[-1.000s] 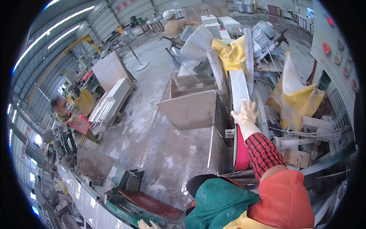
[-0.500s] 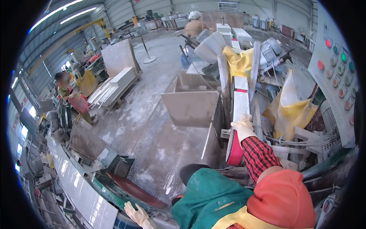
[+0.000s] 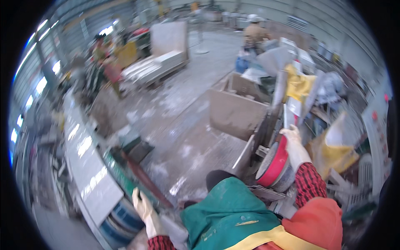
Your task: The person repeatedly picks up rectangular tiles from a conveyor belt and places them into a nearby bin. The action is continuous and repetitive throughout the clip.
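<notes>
Pale strip (image 3: 286, 117): narrow, straight-edged; located at the roller end of the red belt (image 3: 275, 164), ahead of the person.

Right hand (image 3: 294, 139): cream glove, smooth; fingers at the strip's near end; blur leaves it unclear whether they close on it.

Red belt: smooth, curving round a broad grey roller.

Left hand (image 3: 144, 210): cream glove, fingers extended, grip open; just beside a green rail (image 3: 118, 168).

Long surface (image 3: 89, 166): pale, glossy, left of the rail.

Bin (image 3: 236, 114): flat, brownish-grey panels, angular.

Yellow sheet (image 3: 299, 84): creased, draped beyond the strip.

Apron (image 3: 227, 212): green, yellow-banded, stained.
</notes>
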